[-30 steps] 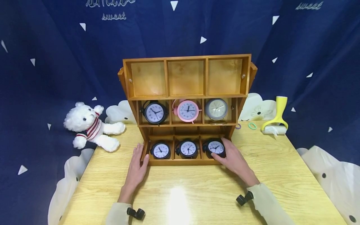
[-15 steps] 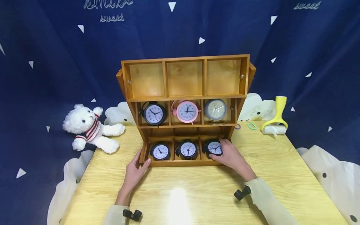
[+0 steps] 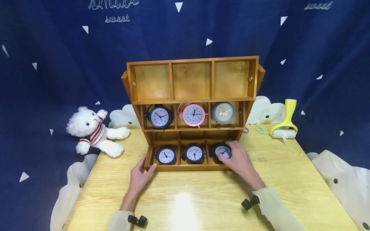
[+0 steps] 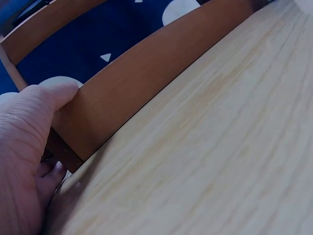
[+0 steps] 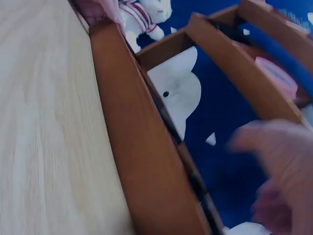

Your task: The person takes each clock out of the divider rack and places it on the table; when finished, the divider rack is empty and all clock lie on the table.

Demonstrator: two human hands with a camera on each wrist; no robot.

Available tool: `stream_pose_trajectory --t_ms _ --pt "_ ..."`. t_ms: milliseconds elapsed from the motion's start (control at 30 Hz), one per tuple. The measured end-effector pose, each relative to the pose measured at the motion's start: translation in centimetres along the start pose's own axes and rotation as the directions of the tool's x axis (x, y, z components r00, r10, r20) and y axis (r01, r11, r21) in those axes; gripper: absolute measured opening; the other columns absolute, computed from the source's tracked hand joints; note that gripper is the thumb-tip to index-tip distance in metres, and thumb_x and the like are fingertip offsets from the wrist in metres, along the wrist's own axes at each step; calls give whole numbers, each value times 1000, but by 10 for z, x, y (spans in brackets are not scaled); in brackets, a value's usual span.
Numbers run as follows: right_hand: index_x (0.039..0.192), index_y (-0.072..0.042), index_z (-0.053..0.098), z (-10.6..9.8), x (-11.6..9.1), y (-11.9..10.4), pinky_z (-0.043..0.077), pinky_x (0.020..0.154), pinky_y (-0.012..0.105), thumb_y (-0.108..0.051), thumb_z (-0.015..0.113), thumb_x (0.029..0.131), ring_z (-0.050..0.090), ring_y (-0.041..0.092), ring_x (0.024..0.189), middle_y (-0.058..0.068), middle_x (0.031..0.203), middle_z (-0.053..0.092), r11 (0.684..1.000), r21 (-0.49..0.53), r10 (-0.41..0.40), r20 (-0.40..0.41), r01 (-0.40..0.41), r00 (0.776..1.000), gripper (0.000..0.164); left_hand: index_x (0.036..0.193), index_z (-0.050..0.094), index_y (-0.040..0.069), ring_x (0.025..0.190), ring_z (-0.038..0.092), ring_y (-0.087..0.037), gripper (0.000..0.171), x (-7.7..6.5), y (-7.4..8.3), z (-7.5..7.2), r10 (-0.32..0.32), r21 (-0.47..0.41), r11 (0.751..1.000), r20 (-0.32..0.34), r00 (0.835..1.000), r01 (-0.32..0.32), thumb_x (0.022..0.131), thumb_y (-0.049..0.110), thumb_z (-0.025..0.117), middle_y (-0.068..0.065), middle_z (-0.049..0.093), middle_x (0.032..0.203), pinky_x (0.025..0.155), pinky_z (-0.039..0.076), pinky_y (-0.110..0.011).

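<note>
A three-tiered wooden organizer stands on the table, each tier split into three compartments. The bottom tray holds a black alarm clock at left, another black clock in the middle and a third black clock at right. My left hand grips the tray's front left corner, thumb over the front wall, fingers round its end. My right hand is over the right-hand clock and overlaps part of it. In the right wrist view, this hand is blurred, with background showing between thumb and fingers.
The middle tier holds a black clock, a pink clock and a grey clock. A white teddy bear sits at left. At right are a yellow lint roller and a green ring. A dark blue curtain hangs behind.
My left thumb has come onto the tray's front edge and the fingers have bent round its corner. The right thumb has shifted slightly over the right-hand clock, whose face has turned a little.
</note>
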State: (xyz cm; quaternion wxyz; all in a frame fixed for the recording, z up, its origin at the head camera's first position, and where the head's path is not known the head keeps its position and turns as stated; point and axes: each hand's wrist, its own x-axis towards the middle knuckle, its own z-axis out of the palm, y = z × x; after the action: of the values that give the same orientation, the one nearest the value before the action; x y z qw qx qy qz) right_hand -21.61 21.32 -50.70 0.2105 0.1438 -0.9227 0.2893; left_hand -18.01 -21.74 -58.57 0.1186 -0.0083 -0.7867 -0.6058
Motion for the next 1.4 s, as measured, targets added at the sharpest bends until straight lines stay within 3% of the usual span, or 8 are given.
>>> stream_pose_trajectory --t_ms 67,133,200,233,400,533,1167,1400 --pt "117 5 68 -8 4 -7 58 86 42 -30 80 85 65 35 98 20 110 67 987 71 -124 -234 144 964 49 156 44 0 134 56 -36 78 -1 0 1 -1 1 1000 0 1000 1 92 20 83 -21 48 157 99 46 -7" --pt "116 8 68 -19 16 -17 55 93 32 -23 76 85 65 38 100 22 110 68 953 97 -221 -428 288 876 44 157 44 0 134 56 -35 78 0 2 2 -3 4 1000 1 1000 3 92 20 84 -21 48 157 99 46 -7" --pt "123 11 66 -29 34 -24 50 104 29 -23 76 84 63 41 109 26 118 67 931 85 -263 -515 354 816 53 156 45 0 133 57 -35 77 0 2 2 -3 8 1000 -5 1000 3 92 19 84 -22 50 155 97 47 -7" --pt "128 11 63 -34 44 -28 49 109 31 -24 77 84 62 43 115 28 124 65 931 83 -263 -522 355 811 58 156 45 0 133 57 -35 77 1 2 2 -2 5 1000 -8 1000 2 92 19 84 -22 50 155 97 47 -7" --pt "147 6 49 -43 81 -33 49 108 59 -29 84 81 54 43 129 28 141 55 980 66 -156 -342 189 927 83 156 45 0 136 54 -35 77 -1 1 2 -6 -6 1000 -12 1000 6 92 18 83 -21 48 157 103 44 -9" --pt "145 6 45 -42 93 -34 51 99 64 -27 87 79 58 46 119 30 130 58 994 73 -58 -260 79 964 85 156 44 -1 137 53 -35 77 -4 -1 2 -13 -10 1000 -4 1000 13 92 18 83 -21 46 158 103 43 -9" --pt "136 3 60 -39 103 -35 52 96 60 -31 96 67 65 44 114 25 123 69 988 144 7 -362 48 932 85 155 45 -2 133 57 -37 75 2 0 2 21 -11 1000 -15 1000 -21 92 14 83 -23 50 154 99 47 -9" --pt "135 1 62 -39 100 -37 53 95 59 -32 97 65 66 43 112 23 122 70 985 170 39 -376 28 926 85 156 43 -3 137 53 -38 75 2 1 2 -12 13 1000 -1 1000 12 94 14 81 -23 45 158 105 42 -12"
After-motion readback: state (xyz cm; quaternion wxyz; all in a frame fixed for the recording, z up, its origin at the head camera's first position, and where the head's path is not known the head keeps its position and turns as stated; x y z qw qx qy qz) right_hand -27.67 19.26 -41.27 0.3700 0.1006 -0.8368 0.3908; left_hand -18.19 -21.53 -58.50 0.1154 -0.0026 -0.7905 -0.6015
